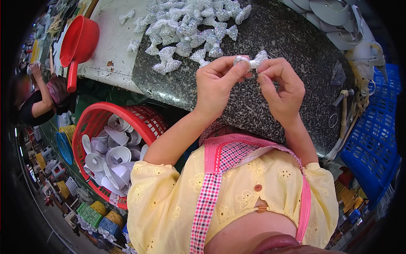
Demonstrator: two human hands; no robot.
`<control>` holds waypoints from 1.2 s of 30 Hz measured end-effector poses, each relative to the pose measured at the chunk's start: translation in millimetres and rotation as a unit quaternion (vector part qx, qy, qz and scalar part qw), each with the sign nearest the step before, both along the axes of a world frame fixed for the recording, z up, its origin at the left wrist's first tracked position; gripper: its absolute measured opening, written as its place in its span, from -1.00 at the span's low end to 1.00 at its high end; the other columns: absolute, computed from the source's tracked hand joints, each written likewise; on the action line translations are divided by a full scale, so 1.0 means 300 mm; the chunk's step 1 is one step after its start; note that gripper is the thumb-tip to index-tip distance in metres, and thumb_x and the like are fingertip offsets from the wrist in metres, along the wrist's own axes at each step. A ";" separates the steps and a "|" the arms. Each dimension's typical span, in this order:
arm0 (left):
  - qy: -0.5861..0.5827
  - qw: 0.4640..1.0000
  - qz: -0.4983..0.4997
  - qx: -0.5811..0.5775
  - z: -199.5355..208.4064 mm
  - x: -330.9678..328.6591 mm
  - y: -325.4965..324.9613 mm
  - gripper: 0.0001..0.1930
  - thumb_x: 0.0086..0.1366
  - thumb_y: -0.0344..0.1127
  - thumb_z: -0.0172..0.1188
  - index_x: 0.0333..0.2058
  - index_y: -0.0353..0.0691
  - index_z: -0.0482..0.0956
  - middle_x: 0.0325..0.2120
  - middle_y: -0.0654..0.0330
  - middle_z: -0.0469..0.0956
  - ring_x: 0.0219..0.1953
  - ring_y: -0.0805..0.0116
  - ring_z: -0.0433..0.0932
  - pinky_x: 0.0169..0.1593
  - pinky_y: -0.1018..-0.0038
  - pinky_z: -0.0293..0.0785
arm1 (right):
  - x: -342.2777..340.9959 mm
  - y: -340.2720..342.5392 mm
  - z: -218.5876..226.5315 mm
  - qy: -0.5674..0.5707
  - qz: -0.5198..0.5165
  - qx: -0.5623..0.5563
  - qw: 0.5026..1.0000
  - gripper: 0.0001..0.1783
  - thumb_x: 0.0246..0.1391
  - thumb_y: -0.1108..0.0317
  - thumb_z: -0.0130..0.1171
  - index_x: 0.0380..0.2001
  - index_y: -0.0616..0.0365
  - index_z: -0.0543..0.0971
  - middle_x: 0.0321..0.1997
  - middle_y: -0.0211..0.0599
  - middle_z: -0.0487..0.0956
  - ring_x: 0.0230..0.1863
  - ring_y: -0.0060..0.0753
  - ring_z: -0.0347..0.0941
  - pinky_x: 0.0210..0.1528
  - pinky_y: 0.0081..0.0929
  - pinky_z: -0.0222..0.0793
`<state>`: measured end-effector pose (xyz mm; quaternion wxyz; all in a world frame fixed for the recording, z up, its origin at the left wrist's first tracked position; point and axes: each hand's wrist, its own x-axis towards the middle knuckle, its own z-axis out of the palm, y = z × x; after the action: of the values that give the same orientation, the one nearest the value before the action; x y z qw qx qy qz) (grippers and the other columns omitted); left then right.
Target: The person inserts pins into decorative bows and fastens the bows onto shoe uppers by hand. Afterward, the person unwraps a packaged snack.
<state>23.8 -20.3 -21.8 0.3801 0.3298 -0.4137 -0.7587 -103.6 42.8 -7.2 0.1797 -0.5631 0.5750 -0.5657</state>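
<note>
Between my two hands, just over the dark speckled tabletop (313, 46), is a small white sparkly bow (253, 63) with a plain white band round its middle. My left hand (220, 82) pinches the bow's left end between thumb and fingers. At its right end, my right hand (281, 86) has thumb and forefinger pinched together, and a thin pale strand seems to show there. A heap of similar white mesh bows (186, 29) lies just beyond my left hand, some of them loose at its near edge.
A red plastic basket (144, 122) of white plastic parts (114, 148) stands left of me. A red dipper (80, 40) rests at the far left. On the right are a hammer (343, 97), a blue crate (372, 139) and white discs (330, 12). Another person (40, 97) works at left.
</note>
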 end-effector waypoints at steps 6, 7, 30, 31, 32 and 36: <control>-0.030 0.998 -0.047 0.005 0.012 0.013 -0.019 -0.80 0.13 -0.38 0.14 -0.31 -0.38 0.53 -0.48 0.19 0.53 -0.48 0.55 0.46 -0.36 0.65 0.35 | -0.046 0.021 0.029 -0.126 0.051 0.114 0.984 -0.94 -0.11 0.58 0.09 -0.49 0.25 0.45 -0.56 -0.43 0.43 -0.54 -0.73 0.35 -0.54 -0.72 0.28; -0.033 0.998 -0.058 0.006 0.015 0.014 -0.022 -0.81 0.12 -0.37 0.15 -0.32 -0.38 0.53 -0.49 0.20 0.53 -0.49 0.56 0.45 -0.37 0.65 0.35 | -0.053 0.017 0.035 -0.088 0.062 0.126 0.986 -0.94 -0.11 0.57 0.10 -0.49 0.24 0.45 -0.57 -0.41 0.43 -0.55 -0.68 0.37 -0.54 -0.70 0.28; -0.103 0.979 -0.175 0.001 0.040 0.020 -0.059 -0.85 0.07 -0.32 0.19 -0.47 -0.31 0.57 -0.59 0.29 0.50 -0.57 0.63 0.40 -0.47 0.71 0.31 | -0.145 -0.002 0.087 0.307 0.199 0.012 0.931 -0.86 -0.28 0.49 0.08 -0.51 0.14 0.42 -0.54 -0.33 0.43 -0.52 -0.29 0.42 -0.52 -0.46 0.33; -0.102 0.979 -0.175 0.000 0.043 0.019 -0.058 -0.85 0.07 -0.32 0.20 -0.48 -0.31 0.57 -0.59 0.29 0.51 -0.57 0.63 0.40 -0.47 0.71 0.31 | -0.143 -0.003 0.091 0.318 0.200 0.005 0.927 -0.87 -0.28 0.47 0.07 -0.52 0.14 0.41 -0.54 -0.34 0.42 -0.52 -0.30 0.41 -0.53 -0.45 0.32; -0.102 0.979 -0.175 0.000 0.045 0.019 -0.057 -0.85 0.07 -0.32 0.20 -0.48 -0.31 0.57 -0.59 0.29 0.51 -0.57 0.63 0.40 -0.47 0.71 0.31 | -0.143 -0.004 0.094 0.326 0.205 -0.002 0.923 -0.87 -0.28 0.44 0.06 -0.53 0.14 0.40 -0.55 -0.35 0.41 -0.53 -0.31 0.40 -0.54 -0.45 0.31; -0.137 0.972 -0.190 -0.033 0.054 0.021 -0.051 -0.83 0.07 -0.30 0.20 -0.48 -0.30 0.56 -0.59 0.30 0.51 -0.58 0.64 0.41 -0.47 0.72 0.32 | -0.142 -0.007 0.110 0.384 0.214 -0.010 0.898 -0.87 -0.29 0.40 0.05 -0.56 0.13 0.38 -0.56 -0.36 0.38 -0.54 -0.33 0.37 -0.56 -0.44 0.28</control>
<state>30.0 -35.6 -5.7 0.1790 0.3330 -0.5416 -0.7508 -146.2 40.6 25.8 0.0563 -0.8479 0.4592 -0.2589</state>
